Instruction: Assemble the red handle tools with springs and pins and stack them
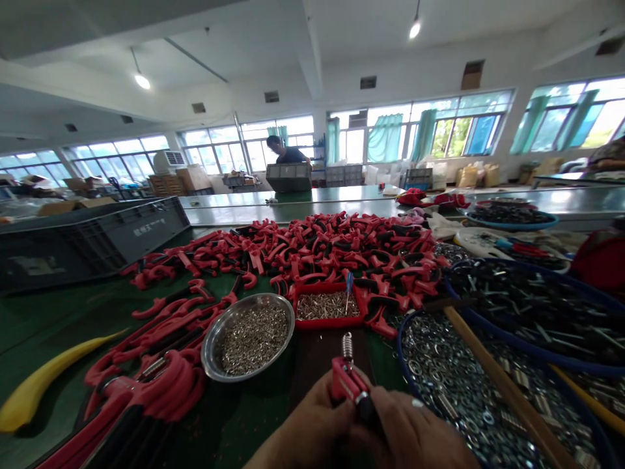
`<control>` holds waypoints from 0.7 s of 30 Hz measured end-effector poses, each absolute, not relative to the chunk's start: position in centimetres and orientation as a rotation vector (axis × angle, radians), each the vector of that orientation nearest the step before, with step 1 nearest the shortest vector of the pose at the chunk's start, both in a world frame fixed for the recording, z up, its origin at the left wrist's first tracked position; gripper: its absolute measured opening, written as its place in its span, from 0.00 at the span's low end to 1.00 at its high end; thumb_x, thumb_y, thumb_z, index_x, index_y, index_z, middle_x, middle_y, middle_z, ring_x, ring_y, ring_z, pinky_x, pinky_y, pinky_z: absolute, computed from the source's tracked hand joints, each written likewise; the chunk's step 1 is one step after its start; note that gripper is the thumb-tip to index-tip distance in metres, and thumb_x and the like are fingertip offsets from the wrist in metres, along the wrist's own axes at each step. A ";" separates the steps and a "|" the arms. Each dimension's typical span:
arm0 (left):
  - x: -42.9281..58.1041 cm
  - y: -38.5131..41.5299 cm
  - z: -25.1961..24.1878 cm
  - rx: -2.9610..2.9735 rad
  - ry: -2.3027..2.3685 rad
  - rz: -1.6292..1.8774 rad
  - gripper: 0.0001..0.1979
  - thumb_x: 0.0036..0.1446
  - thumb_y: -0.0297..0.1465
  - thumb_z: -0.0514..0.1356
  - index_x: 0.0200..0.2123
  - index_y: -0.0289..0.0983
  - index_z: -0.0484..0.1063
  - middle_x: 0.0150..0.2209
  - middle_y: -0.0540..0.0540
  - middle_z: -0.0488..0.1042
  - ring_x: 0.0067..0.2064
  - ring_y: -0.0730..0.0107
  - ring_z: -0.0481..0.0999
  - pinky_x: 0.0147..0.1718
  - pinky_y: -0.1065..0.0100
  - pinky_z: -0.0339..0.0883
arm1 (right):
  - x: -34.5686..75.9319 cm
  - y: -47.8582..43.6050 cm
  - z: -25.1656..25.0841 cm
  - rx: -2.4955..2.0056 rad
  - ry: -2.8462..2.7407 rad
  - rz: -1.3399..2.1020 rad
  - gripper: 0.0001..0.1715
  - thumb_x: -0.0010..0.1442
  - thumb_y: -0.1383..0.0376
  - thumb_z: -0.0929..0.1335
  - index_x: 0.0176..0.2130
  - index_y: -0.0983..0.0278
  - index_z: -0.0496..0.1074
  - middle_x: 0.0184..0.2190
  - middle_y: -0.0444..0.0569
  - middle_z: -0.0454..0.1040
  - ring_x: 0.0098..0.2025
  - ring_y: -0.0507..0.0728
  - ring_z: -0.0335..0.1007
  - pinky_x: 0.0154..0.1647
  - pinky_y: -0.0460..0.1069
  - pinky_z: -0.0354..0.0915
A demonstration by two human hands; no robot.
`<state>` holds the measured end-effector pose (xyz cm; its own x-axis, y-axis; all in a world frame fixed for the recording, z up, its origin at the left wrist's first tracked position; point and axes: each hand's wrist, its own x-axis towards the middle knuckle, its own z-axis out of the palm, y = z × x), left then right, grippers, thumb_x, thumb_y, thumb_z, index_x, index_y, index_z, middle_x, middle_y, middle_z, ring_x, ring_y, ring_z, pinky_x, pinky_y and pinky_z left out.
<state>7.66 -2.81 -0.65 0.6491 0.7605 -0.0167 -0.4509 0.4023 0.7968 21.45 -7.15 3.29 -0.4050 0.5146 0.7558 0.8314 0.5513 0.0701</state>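
While both hands close around one small piece low in the head view, the left hand (303,425) curls up the side of a red plastic clamp handle (344,382), and the right hand (411,431) wraps over the black grip (367,410) at its lower end. The hands sit pressed close together, not spread, though the exact finger placement is hidden. A steel coil spring (347,346) stands upright from the top of the handle, which is held just above the green workbench (58,326).

Directly ahead lies a red tray (312,324) of small metal pins, with a steel bowl (205,352) of tiny metal parts just left of it. Behind both spreads a heap of red-and-black clamp handles (312,251). More handles lie at left, beside a curved yellow piece (43,384).

To the right, a blue-rimmed tray of steel washers (401,352) sits near the right hand, a wooden handle (502,384) lying across it. Beyond is a second blue-rimmed tray of dark pins (537,348). A co-worker (288,153) stands at the far bench behind a gray crate (288,177).
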 end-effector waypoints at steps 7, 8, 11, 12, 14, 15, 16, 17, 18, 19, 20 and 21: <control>9.3 -2.8 -0.6 0.851 0.810 0.935 0.26 0.44 0.48 0.62 0.40 0.37 0.62 0.17 0.58 0.60 0.16 0.83 0.55 0.15 0.78 0.48 | 21.3 -4.0 2.6 -1.572 -1.835 0.531 0.33 0.63 0.49 0.45 0.23 0.61 0.61 0.16 0.43 0.64 0.19 0.53 0.66 0.18 0.45 0.58; 9.4 -2.8 -0.5 0.853 0.833 0.967 0.26 0.43 0.47 0.63 0.39 0.36 0.63 0.17 0.59 0.59 0.16 0.84 0.55 0.15 0.78 0.48 | 21.2 -3.6 2.5 -1.607 -1.812 0.699 0.36 0.62 0.47 0.41 0.22 0.61 0.60 0.14 0.42 0.61 0.17 0.52 0.63 0.16 0.45 0.57; 9.6 -2.4 -0.6 0.751 0.848 0.994 0.28 0.38 0.50 0.64 0.36 0.37 0.62 0.15 0.60 0.56 0.14 0.84 0.51 0.14 0.78 0.46 | 21.5 -3.0 2.4 -1.700 -1.885 0.825 0.40 0.59 0.46 0.38 0.18 0.61 0.59 0.12 0.42 0.57 0.15 0.52 0.59 0.17 0.46 0.57; 9.6 -2.3 -0.6 0.698 0.841 0.981 0.29 0.37 0.52 0.64 0.35 0.38 0.61 0.14 0.61 0.55 0.14 0.84 0.50 0.14 0.78 0.45 | 21.8 -2.9 2.4 -1.710 -1.939 0.721 0.39 0.60 0.47 0.41 0.19 0.62 0.61 0.14 0.44 0.61 0.18 0.53 0.62 0.20 0.47 0.59; 9.5 -2.1 -0.8 0.627 0.833 0.942 0.31 0.33 0.54 0.63 0.34 0.39 0.59 0.13 0.61 0.54 0.13 0.84 0.49 0.13 0.78 0.44 | 22.4 -2.8 2.0 -1.672 -2.031 0.423 0.31 0.61 0.48 0.50 0.28 0.63 0.68 0.25 0.52 0.71 0.28 0.58 0.69 0.29 0.51 0.62; 9.5 -2.0 -0.9 0.627 0.834 0.916 0.32 0.32 0.55 0.63 0.34 0.39 0.59 0.13 0.61 0.54 0.13 0.83 0.49 0.13 0.78 0.43 | 22.8 -2.8 1.7 -1.644 -2.074 0.286 0.27 0.60 0.50 0.52 0.34 0.63 0.69 0.30 0.54 0.73 0.31 0.60 0.70 0.31 0.52 0.63; 9.5 -1.9 -1.1 0.646 0.837 0.898 0.33 0.31 0.56 0.63 0.34 0.39 0.60 0.12 0.61 0.55 0.13 0.83 0.50 0.13 0.78 0.44 | 23.1 -2.7 1.3 -1.603 -2.125 0.188 0.24 0.61 0.53 0.53 0.38 0.63 0.69 0.32 0.55 0.73 0.33 0.61 0.70 0.32 0.52 0.63; 9.4 -1.7 -1.3 0.672 0.840 0.895 0.34 0.30 0.57 0.62 0.35 0.39 0.60 0.12 0.60 0.56 0.13 0.83 0.51 0.13 0.78 0.45 | 23.5 -2.5 0.9 -1.551 -2.186 0.144 0.23 0.61 0.55 0.53 0.40 0.64 0.69 0.33 0.55 0.74 0.33 0.60 0.71 0.32 0.51 0.63; 9.3 -1.5 -1.5 0.696 0.842 0.899 0.35 0.29 0.57 0.62 0.36 0.38 0.61 0.12 0.60 0.56 0.13 0.82 0.52 0.13 0.77 0.46 | 23.7 -2.2 0.5 -1.488 -2.257 0.113 0.23 0.62 0.57 0.53 0.40 0.63 0.69 0.31 0.53 0.75 0.31 0.59 0.72 0.31 0.50 0.64; 9.3 -1.3 -1.7 0.711 0.838 0.905 0.36 0.29 0.57 0.62 0.37 0.38 0.62 0.13 0.60 0.57 0.13 0.82 0.53 0.14 0.77 0.47 | 24.0 -2.0 0.1 -1.429 -2.320 0.107 0.23 0.63 0.58 0.52 0.39 0.63 0.70 0.27 0.51 0.75 0.28 0.57 0.72 0.29 0.48 0.64; 9.2 -1.1 -1.9 0.716 0.827 0.917 0.36 0.30 0.57 0.62 0.37 0.38 0.62 0.14 0.59 0.58 0.13 0.82 0.54 0.15 0.76 0.48 | 24.1 -1.7 -0.1 -1.389 -2.364 0.118 0.24 0.63 0.59 0.52 0.39 0.62 0.71 0.24 0.49 0.75 0.26 0.56 0.72 0.27 0.46 0.65; 9.1 -0.9 -2.1 0.714 0.813 0.936 0.36 0.30 0.57 0.62 0.37 0.37 0.63 0.15 0.59 0.59 0.13 0.82 0.56 0.15 0.76 0.49 | 24.2 -1.4 -0.3 -1.372 -2.379 0.101 0.23 0.63 0.59 0.52 0.39 0.61 0.71 0.24 0.48 0.75 0.25 0.55 0.72 0.26 0.45 0.65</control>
